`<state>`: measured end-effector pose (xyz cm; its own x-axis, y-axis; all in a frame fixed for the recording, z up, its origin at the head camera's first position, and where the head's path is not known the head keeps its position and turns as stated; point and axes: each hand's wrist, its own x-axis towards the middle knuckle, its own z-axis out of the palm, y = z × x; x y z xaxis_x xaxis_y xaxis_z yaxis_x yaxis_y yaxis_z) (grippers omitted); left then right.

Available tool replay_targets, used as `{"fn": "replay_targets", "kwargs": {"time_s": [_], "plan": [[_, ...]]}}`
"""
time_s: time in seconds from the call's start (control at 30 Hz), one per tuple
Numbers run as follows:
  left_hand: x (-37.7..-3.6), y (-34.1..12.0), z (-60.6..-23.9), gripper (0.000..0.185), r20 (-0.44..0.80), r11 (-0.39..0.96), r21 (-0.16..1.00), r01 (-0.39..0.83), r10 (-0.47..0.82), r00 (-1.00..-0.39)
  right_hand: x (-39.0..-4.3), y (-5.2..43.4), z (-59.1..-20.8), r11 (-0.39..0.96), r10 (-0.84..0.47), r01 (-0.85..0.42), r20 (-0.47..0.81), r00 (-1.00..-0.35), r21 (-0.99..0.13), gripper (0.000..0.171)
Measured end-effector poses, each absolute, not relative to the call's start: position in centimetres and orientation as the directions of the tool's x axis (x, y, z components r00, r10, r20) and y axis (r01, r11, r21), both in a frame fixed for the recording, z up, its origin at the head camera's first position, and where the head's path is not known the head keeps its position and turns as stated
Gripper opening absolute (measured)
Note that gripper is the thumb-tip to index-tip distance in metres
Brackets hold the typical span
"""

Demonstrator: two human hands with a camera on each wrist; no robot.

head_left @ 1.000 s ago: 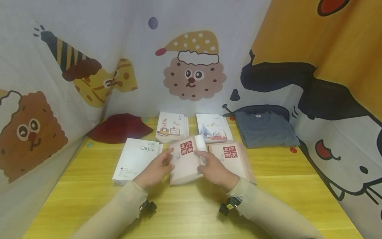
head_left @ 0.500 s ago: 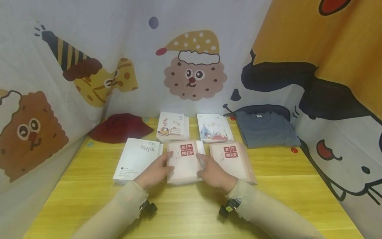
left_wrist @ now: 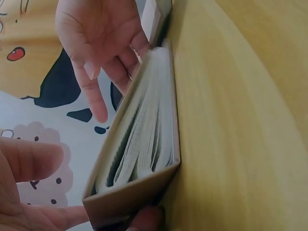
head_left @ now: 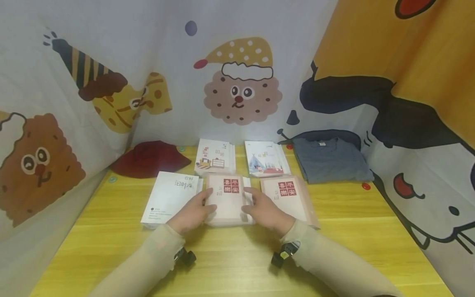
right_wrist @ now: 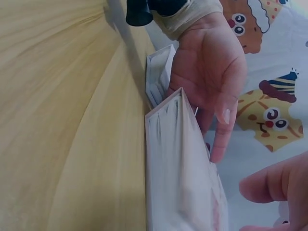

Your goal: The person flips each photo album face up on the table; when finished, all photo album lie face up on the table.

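Note:
A pale pink album [head_left: 224, 204] with red square characters lies flat on the table between both hands. Its thick pages [left_wrist: 144, 130] show at the edge in the left wrist view. My left hand [head_left: 193, 212] touches the album's spine side, thumb raised off the cover and fingers loosely extended. At the opposite side, my right hand [head_left: 269, 212] has its fingers against or beside the edge, thumb likewise apart from the cover. A second pink album [head_left: 291, 202] lies just to the right, and a white album [head_left: 168, 198] to the left.
Two white illustrated albums [head_left: 215, 156] stand in a back row. A dark red hat [head_left: 148, 161] lies at back left, a folded grey-blue shirt [head_left: 330, 161] at back right. A printed curtain [head_left: 167, 49] hangs behind the yellow wooden table [head_left: 230, 264].
The middle pink album was tilted and raised between both hands; it has come down flat and straight, slightly left. Thumbs and fingers have loosened around it.

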<state>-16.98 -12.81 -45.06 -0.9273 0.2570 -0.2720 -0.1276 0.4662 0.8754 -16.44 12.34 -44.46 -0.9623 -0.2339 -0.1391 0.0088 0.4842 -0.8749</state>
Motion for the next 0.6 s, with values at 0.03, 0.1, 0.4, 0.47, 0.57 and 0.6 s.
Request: {"fn": "replay_targets", "kwargs": {"time_s": [0.03,0.1,0.4,0.47,0.57,0.6], "plan": [[-17.0,-12.8,-45.0,0.072,-0.265,0.470,0.875,-0.118,0.260,-0.928,-16.4,12.4,-44.4,0.469,-0.238,0.011,-0.138,-0.961,-0.883,0.071],[-17.1,-12.7,-44.9,0.072,-0.261,0.475,0.873,-0.111,0.262,-0.929,-16.5,12.4,-44.3,0.446,-0.242,0.021,-0.143,-0.960,-0.895,0.070],[-17.2,-12.5,-44.1,0.073,-0.223,0.480,0.873,-0.091,0.226,-0.948,-16.6,13.7,-44.2,0.397,-0.233,0.038,-0.140,-0.962,-0.917,0.063],[-17.0,-12.3,-43.7,0.073,-0.181,0.477,0.877,-0.061,0.210,-0.961,-16.5,14.3,-43.8,0.389,-0.228,0.036,-0.134,-0.964,-0.921,0.059],[-16.9,-11.9,-43.3,0.072,-0.107,0.466,0.885,-0.002,0.200,-0.974,-16.4,15.3,-42.8,0.395,-0.206,0.031,-0.122,-0.971,-0.918,0.057],[-16.8,-11.6,-43.2,0.072,-0.087,0.458,0.889,0.015,0.200,-0.976,-16.4,15.7,-42.6,0.410,-0.200,0.017,-0.108,-0.974,-0.912,0.057]]}}
